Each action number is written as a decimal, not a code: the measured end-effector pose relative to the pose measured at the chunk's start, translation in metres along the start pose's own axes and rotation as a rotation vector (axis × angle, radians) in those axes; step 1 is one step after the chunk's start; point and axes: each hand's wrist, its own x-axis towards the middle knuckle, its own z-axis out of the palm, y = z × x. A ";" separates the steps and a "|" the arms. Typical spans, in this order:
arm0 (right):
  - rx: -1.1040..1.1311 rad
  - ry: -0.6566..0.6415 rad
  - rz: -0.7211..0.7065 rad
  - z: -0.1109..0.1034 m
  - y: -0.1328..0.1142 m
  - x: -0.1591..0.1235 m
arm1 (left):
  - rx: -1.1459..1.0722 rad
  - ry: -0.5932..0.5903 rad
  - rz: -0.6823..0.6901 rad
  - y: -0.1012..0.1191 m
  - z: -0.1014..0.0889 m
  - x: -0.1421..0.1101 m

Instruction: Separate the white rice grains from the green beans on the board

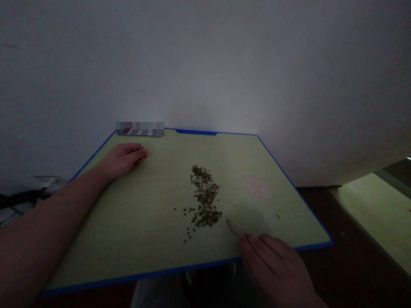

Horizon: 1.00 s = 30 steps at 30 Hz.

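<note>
Okay so on my feed the dark grain pile [205,219] sits mid-tabletop [135,222], pale bits [205,187] mixed in. Right hand [272,263] has its fingers pinched round a slim tool [231,227], tip just beside the pile. Pale grain patch [256,187] lies further right; left hand [125,157] rests with fingers curled closed, near a phone-like slab [141,131].

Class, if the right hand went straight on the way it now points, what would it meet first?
The right hand holds a thin tool aimed at the dark grains, so their right edge would likely come first, though the tip's height above the tabletop is unclear.
</note>
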 end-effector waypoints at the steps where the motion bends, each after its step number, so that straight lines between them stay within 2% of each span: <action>1: 0.016 0.015 -0.013 0.000 -0.002 0.001 | 0.000 -0.001 0.000 0.000 0.000 0.000; 7: 0.067 0.050 -0.057 0.002 -0.013 0.007 | -0.008 -0.007 0.012 -0.004 -0.001 0.002; 15: -0.036 -0.019 0.058 0.007 0.009 -0.002 | 0.006 -0.002 0.003 -0.004 -0.001 0.003; 23: 0.018 -0.002 -0.015 0.005 -0.002 0.006 | 0.002 -0.011 -0.001 -0.001 -0.001 0.000; 30: -0.054 -0.043 0.042 0.017 0.015 0.006 | 0.029 0.000 -0.021 0.009 -0.001 -0.005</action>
